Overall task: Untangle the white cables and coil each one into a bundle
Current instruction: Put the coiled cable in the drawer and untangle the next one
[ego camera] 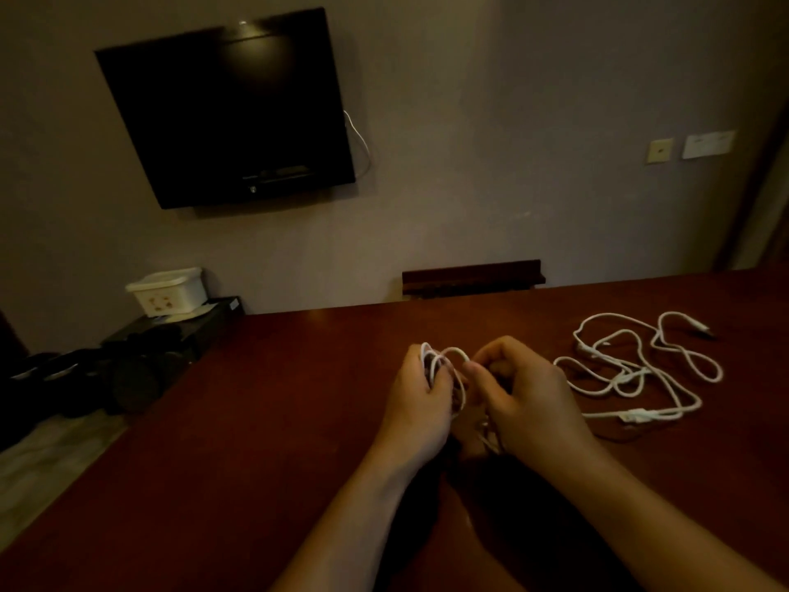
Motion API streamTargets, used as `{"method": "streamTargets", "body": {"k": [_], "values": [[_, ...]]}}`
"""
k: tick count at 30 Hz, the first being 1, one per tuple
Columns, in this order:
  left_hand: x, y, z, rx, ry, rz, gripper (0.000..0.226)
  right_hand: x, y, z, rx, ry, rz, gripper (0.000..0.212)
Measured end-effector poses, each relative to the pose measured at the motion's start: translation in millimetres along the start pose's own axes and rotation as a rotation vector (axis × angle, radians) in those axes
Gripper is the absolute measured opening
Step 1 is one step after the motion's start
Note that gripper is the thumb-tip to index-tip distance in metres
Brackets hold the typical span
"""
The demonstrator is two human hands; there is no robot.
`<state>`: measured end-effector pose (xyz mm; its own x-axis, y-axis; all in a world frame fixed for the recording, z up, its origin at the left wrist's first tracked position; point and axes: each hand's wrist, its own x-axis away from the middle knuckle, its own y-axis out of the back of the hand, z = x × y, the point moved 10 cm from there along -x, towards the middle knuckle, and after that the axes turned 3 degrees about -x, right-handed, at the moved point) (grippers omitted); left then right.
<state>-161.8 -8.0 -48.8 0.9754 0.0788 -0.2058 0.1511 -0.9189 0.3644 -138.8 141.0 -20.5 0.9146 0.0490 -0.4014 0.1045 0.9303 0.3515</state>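
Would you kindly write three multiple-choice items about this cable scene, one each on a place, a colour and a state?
1. Where does the loose tangle of white cables lie?
A. on the dark red-brown wooden table, to the right of the hands
B. on the floor
C. on the white box

2. What colour is the flat screen on the wall?
A. white
B. black
C. red

3. How is the partly coiled white cable held?
A. it lies untouched
B. it hangs from the screen
C. the left hand grips its loops, and the right hand is curled at them too

Answers: 1 A, the tangle rests on the tabletop; 2 B, the screen is dark; 3 C, the loops show between both hands.
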Motion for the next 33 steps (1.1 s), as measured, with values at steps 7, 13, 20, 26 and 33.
{"method": "streamTargets", "body": {"k": [7,13,20,26,33], "values": [[6,-4,-2,0.227,0.062,0.036,0.02,6,-17,9,-0.096,0.03,0.116,0.008],[18,-15,-6,0.64,0.213,0.096,0.042,8,-25,17,-0.076,0.076,0.178,0.028],[10,16,3,0.434,0.175,-0.18,0.03,13,-42,14,0.189,0.077,0.297,0.058],[-1,30,9,0.83,0.19,-0.276,0.03,7,-28,-12,0.501,0.002,0.249,0.037],[0,30,15,0.88,0.239,-0.263,0.03,-1,-2,-21,0.489,-0.083,0.035,0.076]]}}
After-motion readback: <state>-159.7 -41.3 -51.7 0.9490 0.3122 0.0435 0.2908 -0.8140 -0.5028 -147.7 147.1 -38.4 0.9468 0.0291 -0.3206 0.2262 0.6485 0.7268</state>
